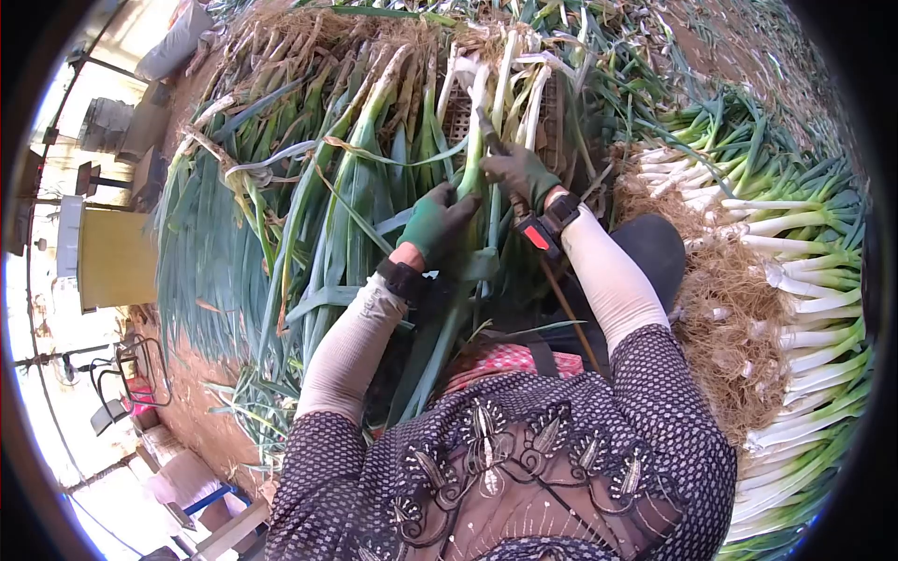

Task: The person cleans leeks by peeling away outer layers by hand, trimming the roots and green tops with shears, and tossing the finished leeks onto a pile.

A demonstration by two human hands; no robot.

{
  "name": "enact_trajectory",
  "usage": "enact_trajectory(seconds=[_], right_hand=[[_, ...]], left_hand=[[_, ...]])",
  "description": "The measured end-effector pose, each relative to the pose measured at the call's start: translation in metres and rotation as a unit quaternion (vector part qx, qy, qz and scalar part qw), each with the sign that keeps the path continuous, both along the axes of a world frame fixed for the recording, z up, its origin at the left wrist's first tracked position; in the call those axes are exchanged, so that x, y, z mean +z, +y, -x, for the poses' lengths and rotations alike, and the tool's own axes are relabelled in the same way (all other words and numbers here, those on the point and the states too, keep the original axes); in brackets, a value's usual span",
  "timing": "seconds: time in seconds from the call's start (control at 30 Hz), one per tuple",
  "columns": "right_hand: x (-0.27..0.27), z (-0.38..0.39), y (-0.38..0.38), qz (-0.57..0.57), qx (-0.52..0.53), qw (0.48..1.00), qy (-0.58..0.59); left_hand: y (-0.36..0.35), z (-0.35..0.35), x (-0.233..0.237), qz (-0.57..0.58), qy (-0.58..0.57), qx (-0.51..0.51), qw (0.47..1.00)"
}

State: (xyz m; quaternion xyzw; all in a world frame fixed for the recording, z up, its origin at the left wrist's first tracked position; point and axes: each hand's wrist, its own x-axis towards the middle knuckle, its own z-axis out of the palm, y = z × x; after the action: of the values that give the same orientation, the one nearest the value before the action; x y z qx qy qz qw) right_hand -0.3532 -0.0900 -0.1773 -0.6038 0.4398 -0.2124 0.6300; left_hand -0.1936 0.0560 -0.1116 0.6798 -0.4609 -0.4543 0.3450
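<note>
My left hand (440,222), in a green and dark glove, is closed around the green upper part of a leek (475,154). The leek's pale root end points away from me, and its leaves hang down toward my lap. My right hand (520,178), gloved the same way, is closed on a dark, narrow, knife-like tool (488,129) whose tip lies beside the leek shaft. Its exact kind is hard to make out. Untrimmed leeks (369,117) with brown roots lie in a big pile in front of and left of my hands, partly over a slatted crate (554,117).
Cleaned leeks (795,309) with white shafts lie in rows at my right, next to a heap of cut roots (734,327). A yellow container (117,257) and a metal-framed chair (140,374) stand at the left. Loose leaves litter the ground beyond the pile.
</note>
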Motion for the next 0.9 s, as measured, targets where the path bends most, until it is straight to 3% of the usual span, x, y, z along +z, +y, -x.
enact_trajectory(seconds=[0.13,0.27,0.3,0.4,0.43,0.47,0.53,0.63,0.67,0.7,0.73,0.8,0.9], right_hand=[[0.039,0.004,0.0,0.008,-0.063,0.995,-0.071],[0.046,0.012,-0.013,-0.048,-0.047,0.995,-0.079],[0.041,0.014,-0.014,-0.066,-0.045,0.993,-0.09],[0.002,0.034,-0.014,-0.056,-0.026,0.993,0.102],[0.002,0.04,-0.006,-0.005,-0.024,0.991,0.131],[0.001,0.046,0.008,0.043,-0.024,0.986,0.159],[-0.021,0.055,0.019,-0.011,0.002,0.99,0.139],[0.003,0.057,0.041,0.075,-0.026,0.985,0.152],[0.01,0.055,0.046,0.085,-0.033,0.987,0.132],[0.015,0.054,0.051,0.095,-0.038,0.989,0.11],[0.018,0.052,0.055,0.08,-0.03,0.99,0.114],[0.022,0.052,0.061,0.05,-0.015,0.991,0.122],[0.018,0.055,0.077,0.063,0.002,0.984,0.165]], left_hand=[[-0.015,0.014,0.03,0.033,-0.174,-0.007,0.984],[-0.051,0.004,0.004,0.004,-0.05,0.036,0.998],[-0.059,-0.004,-0.018,-0.032,-0.037,-0.004,0.999],[-0.057,-0.019,-0.067,-0.105,-0.191,-0.188,0.958],[-0.047,-0.01,-0.032,-0.153,-0.288,-0.211,0.921],[-0.042,-0.02,-0.023,-0.132,-0.27,-0.232,0.925],[-0.037,-0.037,0.009,-0.109,-0.278,-0.175,0.938],[-0.045,-0.089,0.025,0.044,-0.455,0.0,0.889],[-0.044,-0.093,0.051,-0.029,-0.56,0.027,0.828],[-0.044,-0.122,0.026,-0.021,-0.544,0.072,0.836],[-0.049,-0.145,0.014,-0.141,-0.481,0.057,0.863],[-0.044,-0.161,0.006,-0.234,-0.475,-0.001,0.848],[-0.046,-0.169,0.01,-0.212,-0.469,0.005,0.857]])
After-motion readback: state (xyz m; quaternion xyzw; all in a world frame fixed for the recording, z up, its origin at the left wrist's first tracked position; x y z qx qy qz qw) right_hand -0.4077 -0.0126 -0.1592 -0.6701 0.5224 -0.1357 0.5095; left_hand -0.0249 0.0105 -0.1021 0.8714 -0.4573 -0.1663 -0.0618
